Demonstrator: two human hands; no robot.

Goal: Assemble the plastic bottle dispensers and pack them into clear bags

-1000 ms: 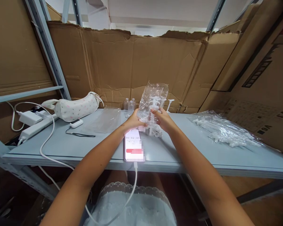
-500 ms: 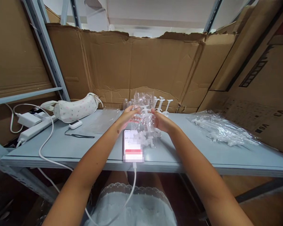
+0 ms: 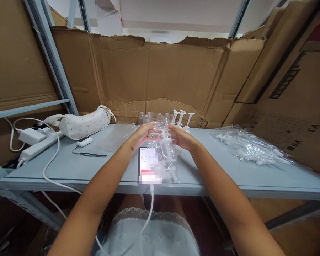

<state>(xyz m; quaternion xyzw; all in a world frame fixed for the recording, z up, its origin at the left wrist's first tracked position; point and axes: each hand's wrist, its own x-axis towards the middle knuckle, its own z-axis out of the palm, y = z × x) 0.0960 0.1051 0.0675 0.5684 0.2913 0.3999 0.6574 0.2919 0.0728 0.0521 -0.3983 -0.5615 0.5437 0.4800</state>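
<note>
Between my two hands is a clear plastic bag point(image 3: 172, 161) holding a clear syringe point(image 3: 166, 142) and small white plastic parts. My left hand point(image 3: 145, 132) grips the bag's upper left side, its fingers partly behind the film. On the upper right, my right hand point(image 3: 183, 137) pinches the bag with thumb and fingers. The bag's lower end hangs over the right side of a lit phone point(image 3: 147, 165), which lies near the table edge. Just behind my hands stand several clear bottles point(image 3: 159, 116) and white T-topped plungers point(image 3: 181, 115).
A bag of white plastic parts point(image 3: 256, 145) lies at the right. Flat clear bags point(image 3: 114, 135), a small white device point(image 3: 84, 141) with a strap, a patterned pouch point(image 3: 85, 124) and a power strip point(image 3: 40, 147) are at the left. A white cable point(image 3: 152, 202) runs from the phone. Cardboard point(image 3: 160, 74) walls the back.
The bag's upper part has come down and folded between my hands, uncovering bottles behind it. Its lower end and the syringe have shifted toward the table's front edge.
</note>
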